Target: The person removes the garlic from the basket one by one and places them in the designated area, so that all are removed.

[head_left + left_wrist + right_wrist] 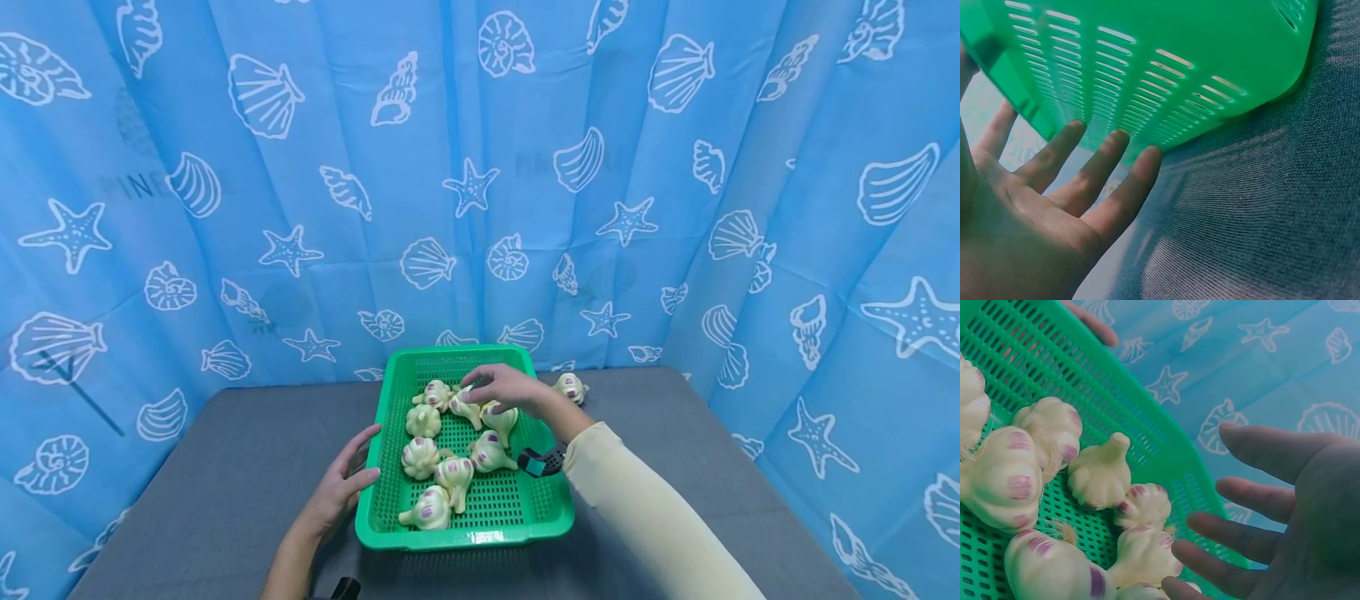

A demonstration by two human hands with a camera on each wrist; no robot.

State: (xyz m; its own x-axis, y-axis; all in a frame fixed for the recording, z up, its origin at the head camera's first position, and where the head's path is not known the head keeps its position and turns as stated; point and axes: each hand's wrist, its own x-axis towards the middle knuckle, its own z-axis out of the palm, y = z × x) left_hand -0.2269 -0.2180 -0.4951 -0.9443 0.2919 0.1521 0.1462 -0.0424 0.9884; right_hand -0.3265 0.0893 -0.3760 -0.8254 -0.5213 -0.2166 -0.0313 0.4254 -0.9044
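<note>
A green plastic basket [555, 508] with slotted walls stands on the table and holds several garlic bulbs [431, 508], pale with purple patches. My left hand [341, 483] is at the basket's left side, fingers spread. In the left wrist view its fingertips [1147, 159] lie at or against the slotted wall. My right hand [510, 387] hovers over the far part of the basket, above some garlic bulbs [1147, 553]. In the right wrist view the right fingers [1229, 537] are extended and apart, with nothing held.
One more garlic bulb [572, 387] lies on the grey table [247, 467] outside the basket, behind the right forearm. A blue curtain [465, 225] with white shell prints hangs along the back and sides. The right wrist wears a dark band [542, 461].
</note>
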